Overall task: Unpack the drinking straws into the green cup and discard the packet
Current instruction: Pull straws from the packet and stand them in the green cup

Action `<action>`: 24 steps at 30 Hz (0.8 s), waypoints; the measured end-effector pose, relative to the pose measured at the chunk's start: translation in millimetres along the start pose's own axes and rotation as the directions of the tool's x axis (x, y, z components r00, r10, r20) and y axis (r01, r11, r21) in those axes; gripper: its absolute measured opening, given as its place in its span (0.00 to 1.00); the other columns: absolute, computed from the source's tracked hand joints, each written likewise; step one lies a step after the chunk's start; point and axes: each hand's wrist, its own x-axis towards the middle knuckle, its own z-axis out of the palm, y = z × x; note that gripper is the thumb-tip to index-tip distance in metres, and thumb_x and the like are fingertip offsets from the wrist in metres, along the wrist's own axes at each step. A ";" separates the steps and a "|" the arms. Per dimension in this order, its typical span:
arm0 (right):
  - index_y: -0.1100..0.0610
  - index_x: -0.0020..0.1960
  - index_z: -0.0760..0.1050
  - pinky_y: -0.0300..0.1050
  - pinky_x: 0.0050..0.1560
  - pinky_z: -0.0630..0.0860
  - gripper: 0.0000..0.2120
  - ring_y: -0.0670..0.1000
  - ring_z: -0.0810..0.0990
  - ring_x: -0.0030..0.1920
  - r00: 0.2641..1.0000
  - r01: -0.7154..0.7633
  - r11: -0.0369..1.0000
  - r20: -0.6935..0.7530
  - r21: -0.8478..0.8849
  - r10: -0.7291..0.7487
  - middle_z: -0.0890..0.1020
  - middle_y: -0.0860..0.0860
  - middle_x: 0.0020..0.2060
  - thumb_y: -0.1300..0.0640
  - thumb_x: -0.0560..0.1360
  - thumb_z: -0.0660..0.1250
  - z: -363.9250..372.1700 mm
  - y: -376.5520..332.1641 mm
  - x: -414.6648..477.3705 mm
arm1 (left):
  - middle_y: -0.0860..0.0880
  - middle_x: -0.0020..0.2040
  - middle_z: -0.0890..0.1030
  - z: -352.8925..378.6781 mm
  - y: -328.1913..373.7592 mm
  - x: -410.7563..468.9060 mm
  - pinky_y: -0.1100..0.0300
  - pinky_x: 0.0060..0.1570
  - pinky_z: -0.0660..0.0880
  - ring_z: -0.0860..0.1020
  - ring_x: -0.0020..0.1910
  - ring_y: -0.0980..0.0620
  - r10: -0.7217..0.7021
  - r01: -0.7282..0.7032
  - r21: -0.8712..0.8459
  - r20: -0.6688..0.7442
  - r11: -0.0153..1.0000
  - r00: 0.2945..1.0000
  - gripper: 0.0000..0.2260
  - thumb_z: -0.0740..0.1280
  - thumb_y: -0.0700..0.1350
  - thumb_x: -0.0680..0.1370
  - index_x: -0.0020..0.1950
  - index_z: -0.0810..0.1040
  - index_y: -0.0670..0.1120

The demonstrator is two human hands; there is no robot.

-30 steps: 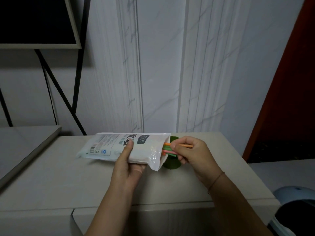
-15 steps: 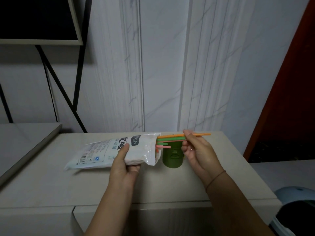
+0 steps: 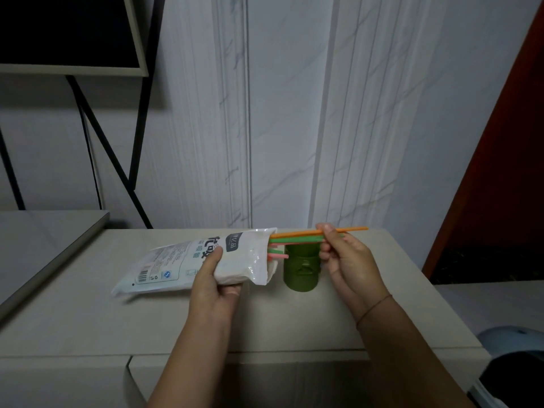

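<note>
My left hand (image 3: 216, 279) grips a white plastic straw packet (image 3: 203, 259) lying sideways just above the beige counter, its open mouth turned right. From that mouth stick out an orange and a green straw (image 3: 297, 237), which my right hand (image 3: 344, 260) pinches between thumb and fingers; the orange tip reaches past my fingers to the right. Shorter pink and green straw ends (image 3: 276, 254) poke out lower in the mouth. The green cup (image 3: 301, 269) stands upright on the counter right under the straws, between the packet's mouth and my right hand.
The beige counter (image 3: 117, 319) ends at a front edge near me. A grey table (image 3: 44, 231) adjoins on the left, under a black metal frame (image 3: 97, 136). A blue-lidded bin (image 3: 512, 363) sits on the floor at lower right. A red-brown door (image 3: 506, 172) stands on the right.
My right hand has drawn the orange and green straws further right out of the packet. The packet's mouth has lifted slightly, uncovering the green cup.
</note>
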 end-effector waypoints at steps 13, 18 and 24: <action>0.64 0.45 0.78 0.33 0.31 0.74 0.09 0.45 0.73 0.31 0.996 -0.054 0.997 0.076 0.054 0.050 0.76 0.55 0.37 0.61 0.78 0.61 5.3 17.2 3.2 | 0.45 0.55 0.84 3.0 -10.8 -3.4 0.42 0.51 0.78 0.83 0.52 0.47 -0.010 0.009 0.012 0.048 1.000 0.999 0.24 0.70 0.37 0.73 0.68 0.72 0.48; 0.64 0.45 0.79 0.37 0.36 0.78 0.09 0.46 0.73 0.30 0.991 0.009 0.997 0.134 -0.071 0.001 0.76 0.54 0.32 0.61 0.77 0.62 10.7 20.7 -0.8 | 0.44 0.56 0.83 2.9 -16.4 -5.9 0.43 0.46 0.80 0.84 0.50 0.46 -0.007 0.006 0.016 0.053 1.000 0.999 0.25 0.70 0.36 0.73 0.68 0.70 0.48; 0.62 0.43 0.79 0.33 0.28 0.71 0.11 0.44 0.70 0.27 0.998 0.062 0.996 -0.026 -0.057 -0.063 0.74 0.51 0.28 0.58 0.78 0.61 -2.2 2.3 4.8 | 0.45 0.55 0.83 0.8 -2.2 1.0 0.49 0.38 0.82 0.83 0.48 0.47 0.019 -0.019 -0.024 -0.032 1.000 0.999 0.24 0.69 0.35 0.74 0.69 0.71 0.47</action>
